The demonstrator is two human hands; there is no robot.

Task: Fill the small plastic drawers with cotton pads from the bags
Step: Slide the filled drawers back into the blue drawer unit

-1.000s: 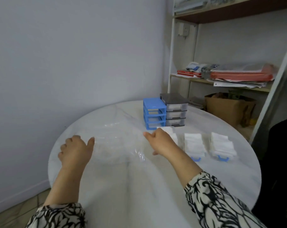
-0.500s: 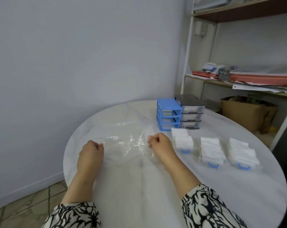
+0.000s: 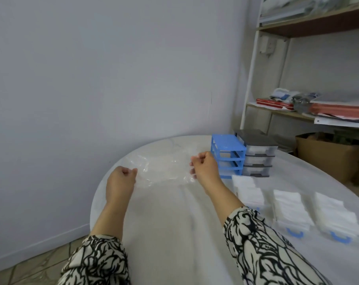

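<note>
On the round white table [image 3: 174, 233] both hands now sit farther apart than half a second ago, stretching one clear plastic bag [image 3: 164, 171] taut; the left hand [image 3: 121, 182] pinches its left edge, the right hand [image 3: 205, 169] its right edge; beyond stand two drawer units, blue [image 3: 228, 155] and grey [image 3: 256, 157]; rightward lie three drawers heaped with cotton pads [image 3: 247, 191] [image 3: 289, 210] [image 3: 335, 217].
</note>
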